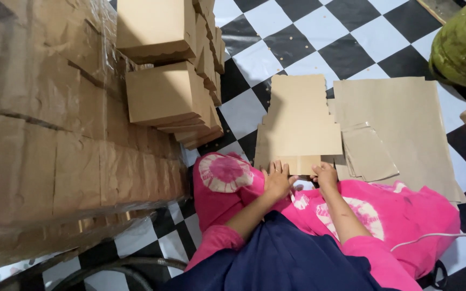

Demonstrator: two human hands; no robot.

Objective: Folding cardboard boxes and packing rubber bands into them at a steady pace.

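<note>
Sleeves: we wear short bright pink sleeves (217, 240) that end above the elbow, one on each arm; both forearms are bare below them.
Front garment: a dark navy blue cloth (287, 258) lies between our two sleeves, plain and unpatterned, with soft folds.
Leg cloth: beyond the navy blue cloth we wear bright pink fabric (384, 215) with pale tie-dye rings; one clear whitish circle with a pink centre (225, 172) sits to the left of the navy blue cloth.
Hands: our left hand (278, 180) and right hand (326, 177) are bare, without gloves, rings or a watch that we can make out.
</note>
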